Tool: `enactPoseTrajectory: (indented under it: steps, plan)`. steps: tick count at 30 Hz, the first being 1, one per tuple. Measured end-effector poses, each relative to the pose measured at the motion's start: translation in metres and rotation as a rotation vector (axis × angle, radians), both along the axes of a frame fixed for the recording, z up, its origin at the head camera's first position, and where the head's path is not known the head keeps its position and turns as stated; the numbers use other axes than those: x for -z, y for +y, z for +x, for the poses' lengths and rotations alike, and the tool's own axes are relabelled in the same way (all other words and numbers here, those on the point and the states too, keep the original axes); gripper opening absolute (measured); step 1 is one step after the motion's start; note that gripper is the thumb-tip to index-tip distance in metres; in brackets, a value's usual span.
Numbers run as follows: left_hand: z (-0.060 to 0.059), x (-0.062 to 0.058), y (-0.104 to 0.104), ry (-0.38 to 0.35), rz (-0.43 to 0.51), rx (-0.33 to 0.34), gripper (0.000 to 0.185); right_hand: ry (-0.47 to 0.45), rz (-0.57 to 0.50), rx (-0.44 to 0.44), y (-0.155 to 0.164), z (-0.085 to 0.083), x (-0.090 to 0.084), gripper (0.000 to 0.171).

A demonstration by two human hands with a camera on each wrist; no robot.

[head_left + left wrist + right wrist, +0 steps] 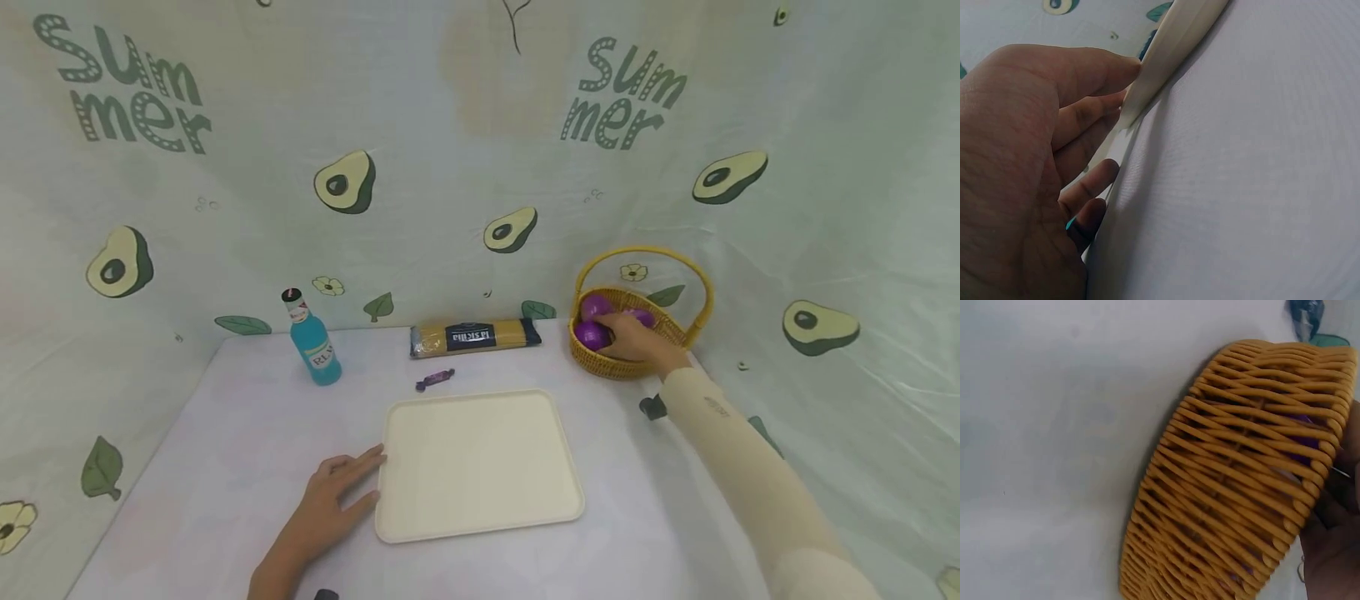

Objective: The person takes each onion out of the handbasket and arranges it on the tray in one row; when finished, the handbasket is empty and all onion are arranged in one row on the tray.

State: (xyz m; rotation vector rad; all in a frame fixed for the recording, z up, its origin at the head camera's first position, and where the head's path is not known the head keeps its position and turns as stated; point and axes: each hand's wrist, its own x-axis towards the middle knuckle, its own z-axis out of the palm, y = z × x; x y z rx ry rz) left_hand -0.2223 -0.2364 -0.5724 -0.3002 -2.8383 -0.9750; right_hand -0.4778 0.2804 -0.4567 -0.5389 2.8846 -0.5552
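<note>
In the head view my right hand (632,337) reaches over the near rim of a yellow wicker basket (611,367) with a tall handle. Thumb and fingers hold a shiny purple ball (592,336) inside it; more purple balls lie behind. The right wrist view shows the basket's woven side (1229,469) hiding the fingertips, with the right hand (1335,531) at its edge. My left hand (326,506) rests beside a cream rectangular tray (480,467). Its thumb and fingertips touch the tray's left edge, and in the left wrist view the left hand (1041,137) meets the rim (1160,62).
A blue bottle (315,343) stands at the back left. Behind the tray lie a purple-wrapped candy (436,380) and a pack of spaghetti (475,337). A printed cloth (450,125) walls off the back and sides. A small black object (653,407) shows beside the right sleeve.
</note>
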Motion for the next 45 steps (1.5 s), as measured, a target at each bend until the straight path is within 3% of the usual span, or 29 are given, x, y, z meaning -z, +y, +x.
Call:
enactPoseTrajectory:
  steps: [8, 15, 23, 29, 45]
  plan:
    - [0.002, -0.001, 0.002, -0.01, 0.009, 0.009, 0.052, 0.021, 0.026, 0.02, 0.001, 0.001, 0.007, 0.066]
    - [0.002, -0.004, 0.003, 0.009, 0.004, 0.003, 0.053, 0.018, -0.004, 0.059, 0.002, 0.004, 0.0, 0.07]
    - [0.001, -0.005, 0.002, -0.039, 0.0, -0.012, 0.054, 0.051, -0.015, 0.082, -0.001, 0.005, -0.011, 0.079]
    - [-0.001, -0.004, -0.001, -0.026, -0.004, -0.005, 0.054, 0.066, -0.022, 0.088, -0.002, 0.007, -0.018, 0.081]
    - [0.001, -0.002, -0.001, -0.024, -0.016, -0.015, 0.053, 0.141, 0.026, 0.047, 0.006, 0.031, -0.029, 0.081]
